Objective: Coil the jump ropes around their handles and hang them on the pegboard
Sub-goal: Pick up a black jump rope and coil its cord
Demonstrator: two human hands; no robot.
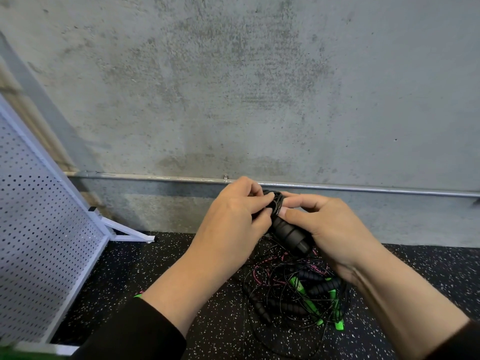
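- The concrete wall [233, 74] fills most of what I see from here, with a metal conduit [363, 189] running along its foot; nothing hangs on it.
- The speckled rubber floor [207, 320] lies below; the person leans over it with both arms out.
- The white pegboard [39, 229] stands on its frame at the left, tilted in this wide view; the part I can see carries no rope, so by my reckoning the hanging has not begun.
- A tangled pile of jump ropes [298, 294] sits on the floor under the right forearm: black cords, pink cord, black foam handles, green handles; all of that looks uncoiled, so most of the job is left.
- The left hand [233, 219] has its fingers curled onto the black cord [275, 201] wound at the top of the handle; its grip is closed on the cord.
- The right hand [332, 227] curls round the black handle [291, 235] from the right side, thumb and forefinger pinching near the wound cord; clamped on it.
- That handle sits between the two hands, raised above the pile, its butt end pointing down toward me; the wrap seems to be at its tightening or tucking stage, I judge.
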